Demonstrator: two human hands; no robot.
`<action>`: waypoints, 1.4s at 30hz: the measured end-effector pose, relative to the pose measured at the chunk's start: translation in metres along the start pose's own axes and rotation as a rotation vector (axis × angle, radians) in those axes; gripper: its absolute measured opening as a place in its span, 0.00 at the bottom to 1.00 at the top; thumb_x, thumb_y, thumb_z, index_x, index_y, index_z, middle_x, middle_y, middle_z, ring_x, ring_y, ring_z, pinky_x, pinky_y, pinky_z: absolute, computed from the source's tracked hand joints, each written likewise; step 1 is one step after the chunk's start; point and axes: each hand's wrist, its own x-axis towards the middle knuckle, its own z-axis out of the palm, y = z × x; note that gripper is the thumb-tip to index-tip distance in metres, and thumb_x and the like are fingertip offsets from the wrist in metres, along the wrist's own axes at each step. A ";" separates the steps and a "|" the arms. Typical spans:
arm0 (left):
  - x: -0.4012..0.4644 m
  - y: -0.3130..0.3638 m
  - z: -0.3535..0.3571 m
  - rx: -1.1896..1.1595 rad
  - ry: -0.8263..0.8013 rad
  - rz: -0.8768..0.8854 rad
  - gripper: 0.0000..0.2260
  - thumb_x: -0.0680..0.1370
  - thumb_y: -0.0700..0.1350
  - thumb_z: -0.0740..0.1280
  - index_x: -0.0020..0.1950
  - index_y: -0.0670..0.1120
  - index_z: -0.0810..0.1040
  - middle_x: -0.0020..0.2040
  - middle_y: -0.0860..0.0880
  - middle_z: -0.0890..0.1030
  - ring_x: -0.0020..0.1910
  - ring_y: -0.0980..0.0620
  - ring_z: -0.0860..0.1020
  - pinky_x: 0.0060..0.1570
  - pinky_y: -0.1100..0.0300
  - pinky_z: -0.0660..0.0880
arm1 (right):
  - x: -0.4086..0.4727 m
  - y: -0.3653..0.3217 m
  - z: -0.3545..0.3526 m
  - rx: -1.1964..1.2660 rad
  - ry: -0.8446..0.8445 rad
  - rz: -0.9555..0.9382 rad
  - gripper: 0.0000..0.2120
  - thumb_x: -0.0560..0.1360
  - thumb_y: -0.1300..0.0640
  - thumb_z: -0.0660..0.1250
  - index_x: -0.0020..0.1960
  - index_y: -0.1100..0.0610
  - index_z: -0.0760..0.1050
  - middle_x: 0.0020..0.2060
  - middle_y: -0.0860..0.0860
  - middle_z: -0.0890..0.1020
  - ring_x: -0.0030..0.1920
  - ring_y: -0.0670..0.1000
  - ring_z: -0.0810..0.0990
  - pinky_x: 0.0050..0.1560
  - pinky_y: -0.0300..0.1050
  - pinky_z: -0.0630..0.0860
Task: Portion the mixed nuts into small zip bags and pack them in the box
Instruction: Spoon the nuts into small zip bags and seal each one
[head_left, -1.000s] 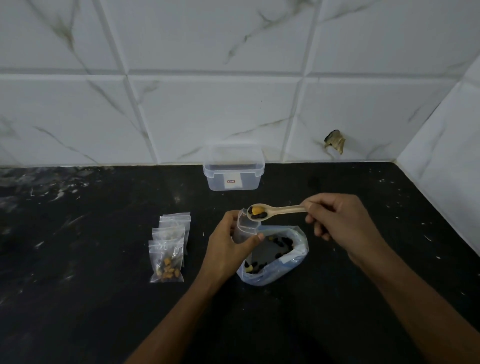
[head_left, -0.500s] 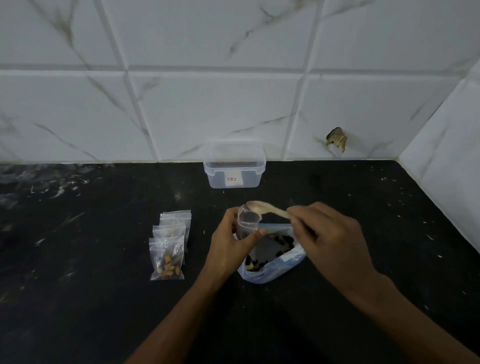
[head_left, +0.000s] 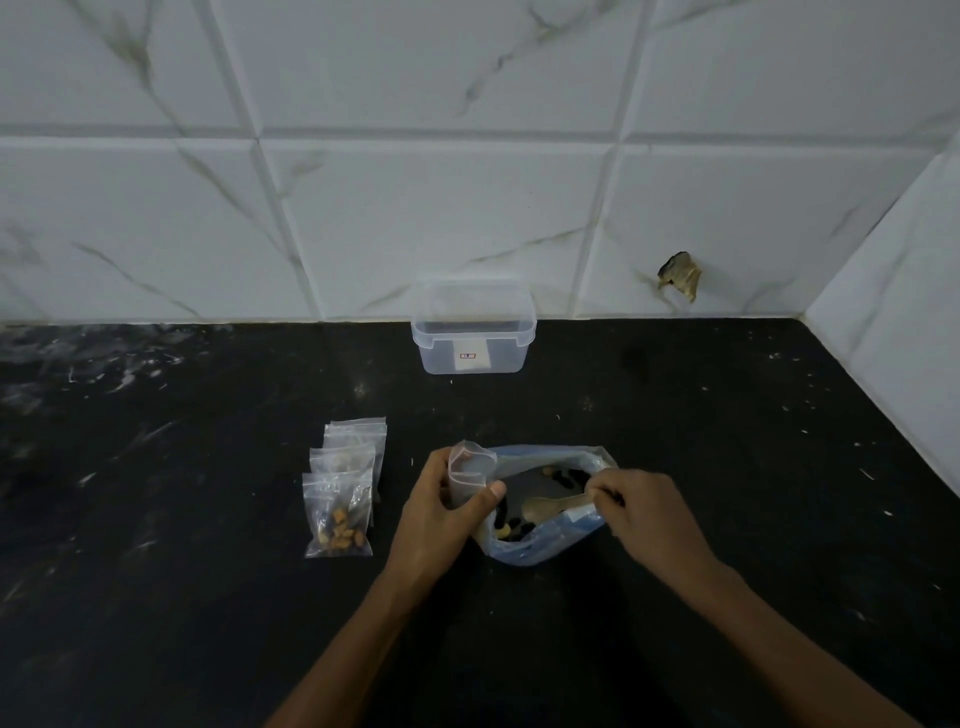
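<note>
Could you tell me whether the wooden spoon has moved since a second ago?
Yes. The wooden spoon has come down, away from the clear box at the wall, into the big nut bag.

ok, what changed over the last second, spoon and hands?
The right hand carried the wooden spoon from over the small zip bag, where it tipped its load, down into the big nut bag for another scoop. The left hand kept holding the small zip bag open. The filled bags and box stayed put.
</note>
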 end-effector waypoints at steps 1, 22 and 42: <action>0.000 -0.001 0.001 -0.016 -0.007 -0.008 0.20 0.70 0.54 0.73 0.60 0.61 0.73 0.57 0.56 0.81 0.55 0.60 0.81 0.51 0.58 0.80 | 0.000 -0.002 0.003 0.034 -0.015 0.015 0.08 0.78 0.61 0.64 0.43 0.53 0.79 0.34 0.48 0.80 0.34 0.43 0.79 0.38 0.39 0.78; 0.000 0.006 -0.001 0.000 0.029 0.025 0.19 0.72 0.53 0.74 0.59 0.61 0.73 0.56 0.57 0.81 0.55 0.58 0.81 0.50 0.57 0.81 | 0.005 0.004 -0.008 0.767 -0.100 0.583 0.06 0.78 0.63 0.63 0.50 0.57 0.79 0.39 0.56 0.82 0.33 0.48 0.77 0.33 0.40 0.73; 0.017 0.024 0.022 0.169 0.012 0.123 0.21 0.72 0.51 0.74 0.61 0.60 0.71 0.57 0.58 0.79 0.56 0.65 0.77 0.46 0.72 0.76 | -0.010 -0.065 -0.069 0.208 0.260 -0.126 0.06 0.77 0.59 0.65 0.45 0.52 0.80 0.33 0.45 0.80 0.32 0.42 0.79 0.34 0.32 0.75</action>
